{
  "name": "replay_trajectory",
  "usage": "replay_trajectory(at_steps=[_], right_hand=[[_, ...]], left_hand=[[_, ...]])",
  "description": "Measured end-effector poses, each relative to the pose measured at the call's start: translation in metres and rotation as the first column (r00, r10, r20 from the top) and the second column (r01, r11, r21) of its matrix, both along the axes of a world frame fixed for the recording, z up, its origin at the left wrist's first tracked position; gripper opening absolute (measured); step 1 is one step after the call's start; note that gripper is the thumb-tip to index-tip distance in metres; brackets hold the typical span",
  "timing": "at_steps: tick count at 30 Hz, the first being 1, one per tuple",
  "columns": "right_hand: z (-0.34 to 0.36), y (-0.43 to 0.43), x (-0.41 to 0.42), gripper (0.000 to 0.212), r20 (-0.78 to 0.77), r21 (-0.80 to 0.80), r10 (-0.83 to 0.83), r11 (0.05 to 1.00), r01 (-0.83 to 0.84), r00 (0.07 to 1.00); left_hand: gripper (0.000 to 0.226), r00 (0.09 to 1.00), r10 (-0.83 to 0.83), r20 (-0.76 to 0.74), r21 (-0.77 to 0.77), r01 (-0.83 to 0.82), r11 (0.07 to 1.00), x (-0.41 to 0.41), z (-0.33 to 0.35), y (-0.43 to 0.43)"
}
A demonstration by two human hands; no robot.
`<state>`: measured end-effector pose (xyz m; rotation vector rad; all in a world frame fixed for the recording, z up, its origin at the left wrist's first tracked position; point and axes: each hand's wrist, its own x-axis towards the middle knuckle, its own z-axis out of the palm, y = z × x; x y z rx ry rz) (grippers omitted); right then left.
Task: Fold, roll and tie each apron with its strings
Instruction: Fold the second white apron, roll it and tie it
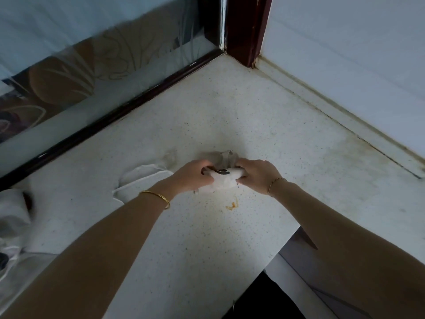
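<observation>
At the room corner, a speckled white counter [287,139] is bounded on the left by a dark frame [119,115] under a patterned glass panel [69,65], and on the right by a white wall [345,42]. Its near edge is cut back at the lower right. Bare surface lies on every side of the hands. At the left border, a white cloth heap [13,210] is cut off and blurred; its kind cannot be told. Near the counter's middle, the rolled white apron [224,181] is gripped at both ends: the left hand [195,174] is curled round one end, the right hand [255,174] round the other. Both roll ends are hidden by fingers. A dark print on the roll cannot be read. A white string [138,180] is laid leftward on the counter from under the left wrist. An orange stain [232,205] is seen near the roll, on its near side.
</observation>
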<state>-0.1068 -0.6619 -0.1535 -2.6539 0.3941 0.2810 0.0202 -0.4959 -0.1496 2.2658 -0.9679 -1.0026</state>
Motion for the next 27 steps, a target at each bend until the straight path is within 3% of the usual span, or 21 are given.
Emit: replay_trajectory(at_steps=[3, 7, 10, 13, 16, 19, 22, 25, 27], right_hand=[[0.005, -0.005, 0.008, 0.032, -0.084, 0.176, -0.072, 0.981, 0.086, 0.994], [0.002, -0.008, 0.026, 0.026, -0.156, 0.250, -0.127, 0.954, 0.163, 0.980], [0.000, -0.011, 0.038, 0.031, -0.210, 0.198, -0.153, 0.961, 0.195, 0.966], [0.002, -0.010, 0.048, 0.045, -0.267, 0.097, -0.156, 0.978, 0.187, 0.951], [0.006, -0.005, 0.060, 0.060, -0.297, -0.030, -0.041, 0.999, 0.034, 0.954], [0.004, 0.006, 0.076, 0.039, -0.321, -0.004, 0.072, 0.997, -0.078, 0.944], [0.003, 0.013, 0.084, 0.035, -0.386, -0.025, 0.031, 0.999, -0.044, 0.922], [-0.004, 0.013, 0.087, 0.029, -0.446, -0.023, 0.038, 0.998, -0.053, 0.894], [-0.009, 0.010, 0.084, 0.022, -0.434, -0.009, 0.064, 0.997, -0.075, 0.899]], left_hand=[[0.029, 0.948, 0.225, -0.225, 0.036, -0.222, 0.974, 0.008, -0.005, 0.009], [0.016, 0.930, 0.295, -0.218, -0.025, -0.307, 0.951, 0.009, -0.013, 0.015], [0.028, 0.932, 0.337, -0.132, -0.037, -0.345, 0.938, 0.009, -0.022, 0.013], [0.048, 0.943, 0.312, 0.112, -0.008, -0.313, 0.950, 0.012, -0.039, 0.010], [0.055, 0.921, 0.341, 0.190, 0.041, -0.354, 0.934, 0.013, -0.044, 0.003], [0.057, 0.901, 0.361, 0.239, 0.065, -0.386, 0.920, 0.011, -0.043, -0.005], [0.058, 0.883, 0.381, 0.274, 0.056, -0.410, 0.910, 0.005, -0.044, -0.008], [0.034, 0.917, 0.358, 0.179, 0.016, -0.366, 0.930, 0.010, -0.042, 0.000], [0.011, 0.907, 0.420, -0.026, -0.026, -0.421, 0.907, 0.018, -0.037, 0.012]])
